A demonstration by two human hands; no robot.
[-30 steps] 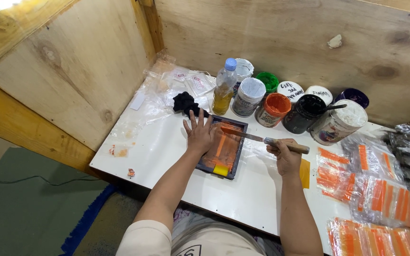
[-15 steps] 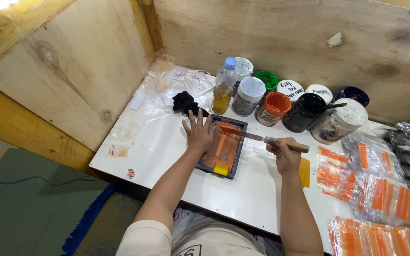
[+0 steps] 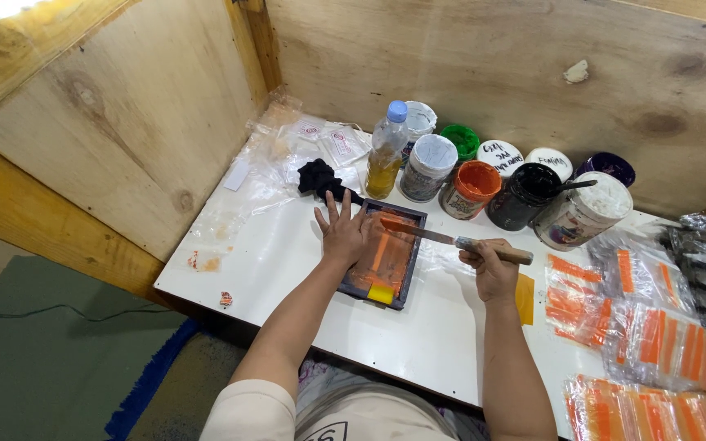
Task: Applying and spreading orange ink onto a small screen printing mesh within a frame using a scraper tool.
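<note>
A small dark-framed printing screen (image 3: 411, 216) smeared with orange ink lies flat on the white table (image 3: 271, 253). My left hand (image 3: 343, 231) rests flat on the screen's left edge, fingers spread. My right hand (image 3: 492, 268) grips the wooden handle of a palette knife (image 3: 451, 239). Its metal blade reaches left over the screen, with the orange-tipped end near the frame's top. A small yellow piece (image 3: 381, 293) sits at the screen's near end.
Several paint jars stand behind the screen, among them an orange one (image 3: 471, 188) and a black one (image 3: 528, 194), beside a plastic bottle (image 3: 386, 153). A black rag (image 3: 320, 178) lies to the left. Clear bags with orange prints (image 3: 655, 327) cover the right. Plywood walls enclose the table.
</note>
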